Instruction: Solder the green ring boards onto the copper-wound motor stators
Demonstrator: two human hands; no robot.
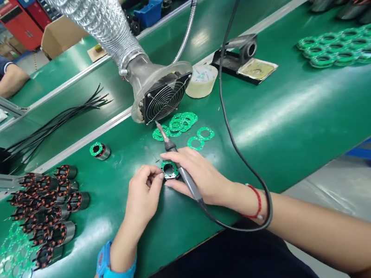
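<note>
Head view: I see my left hand [143, 192] resting on the green bench top [290, 113], its fingers pinched together on the left edge of a small stator with a green ring board [169, 169], which sits on the bench just in front of me, between both hands. My right hand [204, 178] lies against the right side of that part, fingers curled closed around a soldering iron [180, 170] whose tip points up and away toward the fume extractor fan [163, 99]. The iron's black cable [232, 136] loops around my right wrist. Loose green ring boards [178, 123] lie just below the fan, and 1 finished stator [100, 150] stands apart to the left. A cluster of wound stators [49, 203] lies at far left, beside more green rings [12, 260]. A solder stand [243, 59] sits behind. Another person's arm [4, 85] rests across the far bench.
</note>
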